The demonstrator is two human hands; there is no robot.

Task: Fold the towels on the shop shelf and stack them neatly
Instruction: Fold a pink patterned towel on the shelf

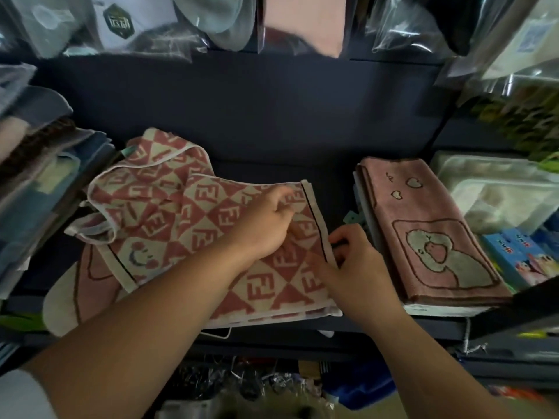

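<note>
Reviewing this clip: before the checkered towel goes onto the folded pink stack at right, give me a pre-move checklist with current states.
1. Left hand pressing flat on the red-and-cream checkered towel: ok.
2. Right hand pinching the towel's dark-trimmed right edge: ok.
3. Checkered towel fully folded: not ok; its left part lies rumpled.
4. Folded pink towel with a cartoon animal lying flat on its stack: ok.
5. Dark shelf gap between towel and stack clear: cannot tell; a small green tag sits there.

White packet (121,22) above bears green badge reading 运动.
</note>
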